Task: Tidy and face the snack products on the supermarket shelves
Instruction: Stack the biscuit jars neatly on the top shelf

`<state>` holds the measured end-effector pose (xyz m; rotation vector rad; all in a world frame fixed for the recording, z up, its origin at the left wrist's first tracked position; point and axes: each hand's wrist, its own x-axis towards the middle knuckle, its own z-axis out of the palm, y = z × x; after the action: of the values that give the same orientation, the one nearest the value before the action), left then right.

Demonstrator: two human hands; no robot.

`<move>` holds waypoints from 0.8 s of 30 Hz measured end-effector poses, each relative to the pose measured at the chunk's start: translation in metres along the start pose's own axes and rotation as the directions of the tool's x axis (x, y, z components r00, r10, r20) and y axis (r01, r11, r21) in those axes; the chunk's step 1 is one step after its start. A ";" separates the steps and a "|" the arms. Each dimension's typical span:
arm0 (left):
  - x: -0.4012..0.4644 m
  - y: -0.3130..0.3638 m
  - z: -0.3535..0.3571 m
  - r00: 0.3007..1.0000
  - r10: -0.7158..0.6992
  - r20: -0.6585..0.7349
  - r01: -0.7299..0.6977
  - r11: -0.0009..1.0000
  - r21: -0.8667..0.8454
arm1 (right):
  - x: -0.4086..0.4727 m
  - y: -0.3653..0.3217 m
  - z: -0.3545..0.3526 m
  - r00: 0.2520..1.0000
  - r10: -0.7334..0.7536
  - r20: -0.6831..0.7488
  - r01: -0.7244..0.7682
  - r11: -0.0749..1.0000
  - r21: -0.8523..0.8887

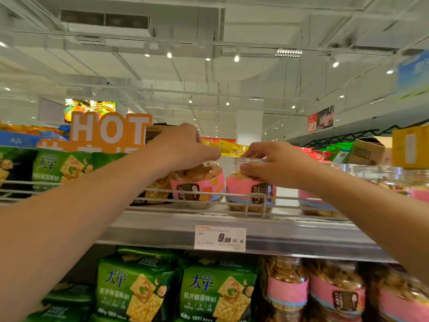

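**Facing two snack jars on the top shelf**

Standing side by side on the top shelf (232, 231), behind its white wire rail (253, 196), are two clear jars with pink labels. The left jar (197, 182) holds golden cracker pieces; its lid is hidden under the left hand (183, 145), whose grip curls down over the jar's top. The right jar (249, 189) holds similar pieces; the right hand (276, 163) has its fingers on the clear lid and its thumb pressed to the jar's side, a closed grip round the rim. Both forearms reach up and forward from the frame's lower corners. Further pink-labelled jars (320, 201) stand to the right, partly hidden by the right arm and blurred. A price tag (220, 238) reads 9.90. Green cracker bags (137, 287) fill the shelf below, cut off at the frame's edge.
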<state>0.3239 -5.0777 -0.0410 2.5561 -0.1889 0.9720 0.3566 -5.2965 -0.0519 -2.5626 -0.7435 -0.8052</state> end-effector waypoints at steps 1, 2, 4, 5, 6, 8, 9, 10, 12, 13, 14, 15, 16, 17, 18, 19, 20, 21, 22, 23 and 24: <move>0.005 0.000 0.001 0.999 0.013 0.033 -0.013 1.000 0.004 | 0.000 0.000 0.001 1.000 -0.002 0.001 0.002 1.000 -0.002; 0.009 0.001 0.003 0.997 0.027 0.072 -0.028 0.999 0.022 | 0.000 0.000 0.001 1.000 -0.003 -0.003 0.003 1.000 0.000; 0.016 0.000 0.008 0.987 0.050 0.151 -0.063 0.995 0.082 | 0.000 0.001 0.002 1.000 -0.006 -0.013 0.006 1.000 0.000; 0.019 -0.001 0.011 0.982 0.061 0.181 -0.082 0.990 0.111 | -0.001 0.001 0.002 1.000 -0.008 -0.015 0.008 1.000 0.001; 0.021 -0.002 0.012 0.978 0.070 0.198 -0.097 0.987 0.132 | -0.001 0.002 0.002 1.000 -0.009 -0.014 0.009 1.000 0.003; 0.022 -0.004 0.014 0.977 0.080 0.197 -0.109 0.983 0.145 | -0.001 0.003 0.002 1.000 -0.011 0.005 0.011 1.000 0.015; 0.021 -0.004 0.013 0.978 0.081 0.191 -0.108 0.985 0.136 | -0.001 0.003 0.002 1.000 -0.012 0.022 0.011 1.000 0.023; 0.020 -0.005 0.012 0.979 0.079 0.188 -0.102 0.988 0.117 | 0.001 0.003 0.001 0.999 -0.013 0.038 0.012 1.000 0.028; 0.018 -0.009 0.007 0.977 0.071 0.200 -0.085 0.994 0.064 | 0.004 0.002 -0.001 0.998 0.000 0.057 -0.003 0.999 0.052; 0.016 -0.012 0.005 0.975 0.067 0.210 -0.077 0.996 0.038 | 0.006 0.002 -0.002 0.998 0.016 0.062 -0.021 0.996 0.082; 0.015 -0.014 0.003 0.973 0.068 0.222 -0.074 0.997 0.019 | 0.008 0.001 -0.003 0.997 0.035 0.071 -0.043 0.992 0.117; 0.014 -0.015 0.003 0.970 0.072 0.231 -0.076 0.997 0.010 | 0.009 0.001 -0.003 0.995 0.050 0.087 -0.062 0.988 0.142; 0.013 -0.017 0.005 0.970 0.078 0.230 -0.081 0.997 0.007 | 0.010 0.001 -0.002 0.993 0.055 0.107 -0.070 0.988 0.140; 0.012 -0.019 0.007 0.972 0.084 0.218 -0.086 0.996 0.002 | 0.010 0.001 0.000 0.991 0.055 0.120 -0.070 0.990 0.121; 0.010 -0.020 0.010 0.976 0.088 0.201 -0.089 0.996 -0.008 | 0.010 0.001 0.003 0.991 0.056 0.120 -0.068 0.992 0.103; 0.009 -0.021 0.012 0.979 0.091 0.184 -0.089 0.996 -0.021 | 0.009 0.001 0.004 0.993 0.058 0.105 -0.068 0.993 0.099; 0.007 -0.022 0.014 0.981 0.096 0.170 -0.091 0.995 -0.034 | 0.009 0.001 0.005 0.994 0.059 0.088 -0.069 0.992 0.104; 0.006 -0.023 0.015 0.982 0.100 0.160 -0.094 0.995 -0.045 | 0.008 0.001 0.006 0.995 0.059 0.076 -0.067 0.991 0.112; 0.005 -0.024 0.017 0.983 0.106 0.150 -0.099 0.994 -0.055 | 0.007 0.001 0.006 0.996 0.057 0.072 -0.065 0.991 0.115; 0.004 -0.025 0.018 0.984 0.112 0.138 -0.104 0.992 -0.067 | 0.006 0.001 0.006 0.996 0.054 0.069 -0.062 0.991 0.117; 0.003 -0.025 0.019 0.985 0.120 0.120 -0.111 0.991 -0.080 | 0.005 0.000 0.005 0.997 0.051 0.065 -0.059 0.991 0.121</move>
<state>0.3441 -5.0629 -0.0602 2.5637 -0.4049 0.8301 0.3624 -5.2921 -0.0532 -2.4954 -0.7141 -0.6453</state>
